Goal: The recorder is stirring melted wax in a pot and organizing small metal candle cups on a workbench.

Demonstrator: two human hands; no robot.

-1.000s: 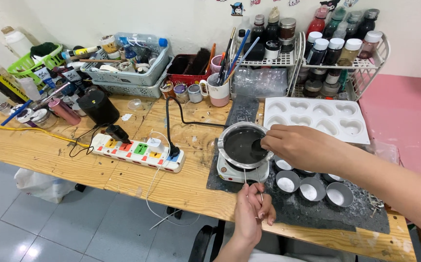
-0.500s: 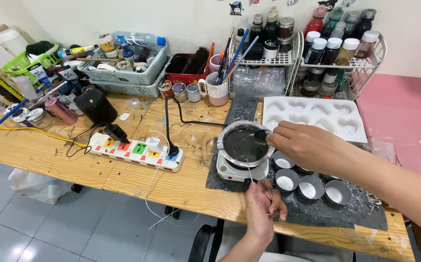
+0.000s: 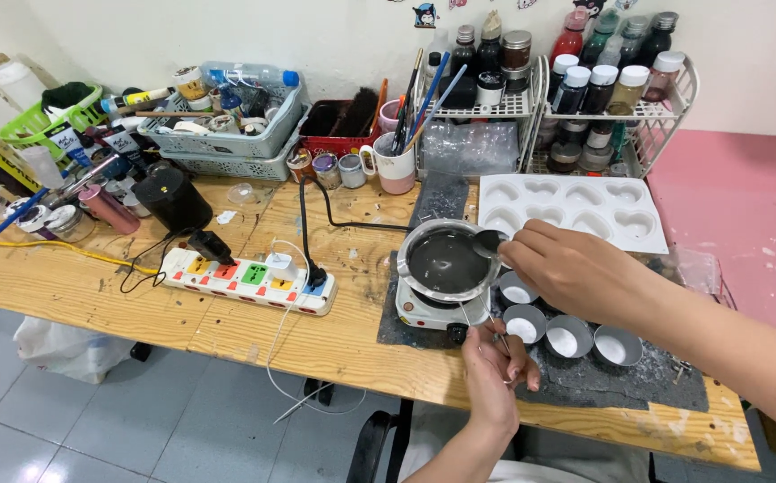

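The right hand (image 3: 567, 268) was clamped on a small dark metal spoon (image 3: 488, 241), its bowl at the rim of the round steel pot of dark liquid (image 3: 446, 261). Below it, the left hand (image 3: 493, 367) pinched a thin wick (image 3: 500, 342). Judging by this, scooping was under way; a level lift toward the small round metal cups (image 3: 569, 338) beside the hand seemed called for.

1. The right hand (image 3: 567, 268) is reaching in from the right edge of the frame toward the centre, knuckles up, fingers curled together in a pinch.
2. The right forearm is stretching bare toward the lower right corner.
3. The left hand (image 3: 495, 371) is rising from the bottom centre, back facing up, fingers bent inward.
4. The left wrist is angling up from the bottom edge.
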